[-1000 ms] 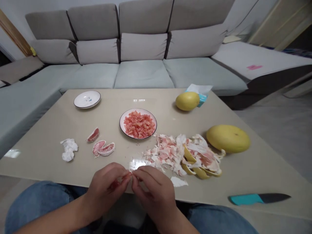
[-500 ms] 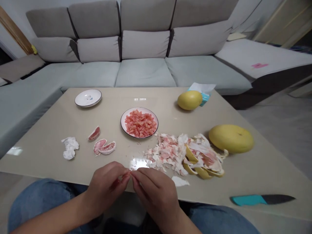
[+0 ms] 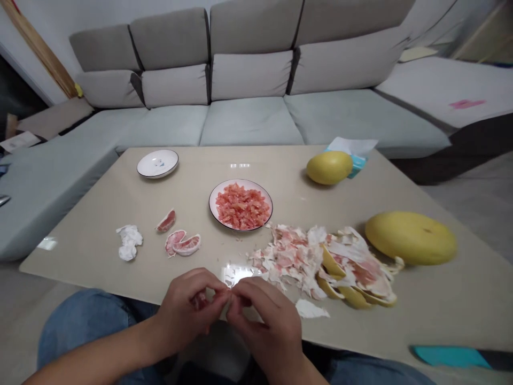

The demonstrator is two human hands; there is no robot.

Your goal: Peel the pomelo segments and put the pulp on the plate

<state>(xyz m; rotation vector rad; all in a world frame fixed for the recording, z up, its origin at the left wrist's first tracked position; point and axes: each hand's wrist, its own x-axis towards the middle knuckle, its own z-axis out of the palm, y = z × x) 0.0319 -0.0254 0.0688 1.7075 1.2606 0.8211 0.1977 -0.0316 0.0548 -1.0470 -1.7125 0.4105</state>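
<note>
Below the round plate (image 3: 211, 206) of chopped pomelo flesh (image 3: 242, 207), at the near edge of the beige table (image 3: 441, 310), a pink pomelo segment (image 3: 199, 301) is held between the two hands. It is pinched in the curled fingers of the left hand (image 3: 186, 310), and the tips of the right hand (image 3: 268, 321) are pressed against the left fingertips. What is gripped by the right fingertips is hidden, so it cannot be told whether the segment is held by them too.

The plate is heaped with small pieces of stripped flesh, so much of the fruit has been dealt with. Left of the plate, two unpeeled segments (image 3: 182, 244) are laid side by side and a third segment (image 3: 166, 221) is set just beyond them, so these are left to be done. Further left lies a crumpled white wad of pith (image 3: 129, 242).

Right of the plate, a loose pile of torn membrane (image 3: 286, 256) is spread against the yellow pomelo rind (image 3: 340, 283). A large yellow pomelo (image 3: 411, 238) is placed beyond the rind, and a smaller one (image 3: 329, 167) is set behind and to the right of the plate. A small white plate (image 3: 157, 160) is left bare behind and to the left. A teal-handled knife (image 3: 451, 355) is cut off by the lower right of the view.
</note>
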